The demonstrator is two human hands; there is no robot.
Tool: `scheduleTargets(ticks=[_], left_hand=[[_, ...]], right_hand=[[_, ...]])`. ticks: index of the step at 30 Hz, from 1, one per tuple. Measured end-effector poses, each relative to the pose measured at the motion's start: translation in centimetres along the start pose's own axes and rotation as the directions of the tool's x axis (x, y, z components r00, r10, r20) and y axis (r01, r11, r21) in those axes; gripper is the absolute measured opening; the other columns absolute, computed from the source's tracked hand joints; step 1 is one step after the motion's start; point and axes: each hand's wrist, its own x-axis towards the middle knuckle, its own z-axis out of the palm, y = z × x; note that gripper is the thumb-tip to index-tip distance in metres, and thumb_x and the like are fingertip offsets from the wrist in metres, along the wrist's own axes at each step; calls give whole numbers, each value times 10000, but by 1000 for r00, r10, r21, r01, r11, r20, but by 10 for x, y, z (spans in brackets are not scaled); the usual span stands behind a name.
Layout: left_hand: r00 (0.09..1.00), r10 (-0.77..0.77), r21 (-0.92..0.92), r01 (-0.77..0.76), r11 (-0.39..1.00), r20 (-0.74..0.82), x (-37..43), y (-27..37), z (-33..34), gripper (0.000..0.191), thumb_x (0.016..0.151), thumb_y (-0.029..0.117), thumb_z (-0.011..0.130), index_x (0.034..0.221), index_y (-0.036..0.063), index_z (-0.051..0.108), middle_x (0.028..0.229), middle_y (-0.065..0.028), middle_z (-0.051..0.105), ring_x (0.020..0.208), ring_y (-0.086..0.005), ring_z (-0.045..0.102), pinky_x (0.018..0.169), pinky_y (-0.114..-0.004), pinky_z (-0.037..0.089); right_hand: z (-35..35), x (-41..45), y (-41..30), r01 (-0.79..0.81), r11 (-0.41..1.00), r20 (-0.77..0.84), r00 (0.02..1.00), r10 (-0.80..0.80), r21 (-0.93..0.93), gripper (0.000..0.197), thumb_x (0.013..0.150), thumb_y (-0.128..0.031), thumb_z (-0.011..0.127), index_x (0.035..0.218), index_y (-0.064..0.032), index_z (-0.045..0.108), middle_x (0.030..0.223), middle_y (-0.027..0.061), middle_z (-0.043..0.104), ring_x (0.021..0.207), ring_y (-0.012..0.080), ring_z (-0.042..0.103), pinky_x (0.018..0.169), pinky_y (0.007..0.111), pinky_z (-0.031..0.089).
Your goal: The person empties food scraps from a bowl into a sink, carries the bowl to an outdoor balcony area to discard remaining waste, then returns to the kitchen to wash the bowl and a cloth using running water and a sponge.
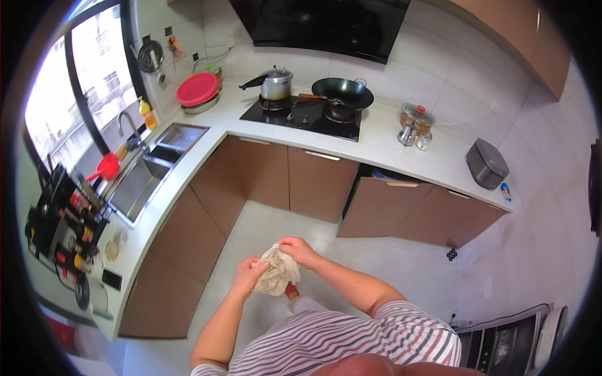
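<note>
A crumpled beige cloth (276, 275) hangs bunched between my two hands, above the pale floor (376, 270). My left hand (248, 277) grips its left side, with the thumb on top. At the cloth's upper right edge, my right hand (296, 251) pinches the fabric. The two hands are a short way apart, and the folds hide some of the fingertips. Below the cloth, part of a red shoe or slipper (291, 290) shows.
An L-shaped white counter (376, 150) holds a gas hob (301, 117) with a pressure cooker (276, 84) and a wok (343, 94). A sink (141, 188) lies at the left. One lower cabinet door (381, 207) stands ajar.
</note>
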Motion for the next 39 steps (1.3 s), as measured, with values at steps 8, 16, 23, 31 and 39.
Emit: scheduleTargets(ticks=[8,16,23,31,39], left_hand=[[975,116,262,-63,963,-192,113,67,-133,116,717,72,664,790,17,592,708,-3,584,608,-72,511,560,-223,427],[745,364,337,-197,921,-559,162,184,-291,204,762,136,598,933,26,588,699,16,560,565,-58,469,500,-202,373],[312,811,846,-43,532,-494,211,208,-468,224,770,188,580,929,32,604,650,-9,562,587,-69,516,487,-220,384],[490,439,447,-107,888,-753,278,225,-602,271,711,209,584,925,46,616,648,-90,614,500,-198,555,522,-309,436],[486,698,814,49,578,-525,313,244,-613,392,694,423,605,771,39,611,810,-143,538,778,-297,547,710,-388,433]], right_hand=[[36,223,-71,68,974,296,946,-132,215,163,823,-118,504,923,-6,567,831,53,587,766,121,561,682,264,472],[189,425,-189,227,957,532,795,-290,183,177,805,-161,529,921,-34,572,834,17,568,787,95,522,701,250,439],[332,537,-240,851,123,459,391,-798,-511,163,696,-196,534,734,-91,652,719,119,619,697,281,593,645,361,467],[404,654,-211,673,485,513,740,-435,-558,181,681,-210,528,733,-91,654,704,138,619,675,311,598,630,377,481],[475,674,-172,577,792,844,511,-162,-197,327,695,-155,636,997,-42,582,912,25,613,841,142,578,746,320,451]])
